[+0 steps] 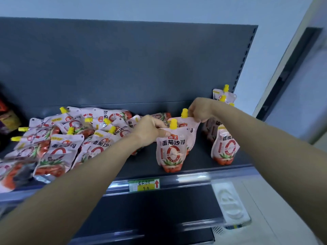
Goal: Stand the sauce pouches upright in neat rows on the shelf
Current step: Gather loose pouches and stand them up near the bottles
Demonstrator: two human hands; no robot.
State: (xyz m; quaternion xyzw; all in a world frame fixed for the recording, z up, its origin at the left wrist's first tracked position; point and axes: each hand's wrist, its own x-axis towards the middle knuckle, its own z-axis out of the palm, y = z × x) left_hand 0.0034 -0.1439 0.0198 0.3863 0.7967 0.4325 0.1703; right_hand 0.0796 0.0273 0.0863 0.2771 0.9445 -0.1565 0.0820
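Pink tomato-sauce pouches with yellow caps lie in a loose heap (58,138) on the left of the dark shelf (200,166). Two pouches stand upright mid-shelf, one behind the other. My left hand (150,129) pinches the top left corner of the front pouch (172,149). My right hand (200,108) grips the top edge of the rear pouch (190,125), beside its cap. At the right end a row of upright pouches (225,147) runs back toward the rear panel.
The grey back panel (123,64) rises behind the shelf. A green and yellow price tag (144,185) sits on the front rail. Darker packets (8,117) show at the far left. A lower shelf (159,218) lies beneath, and a wall stands to the right.
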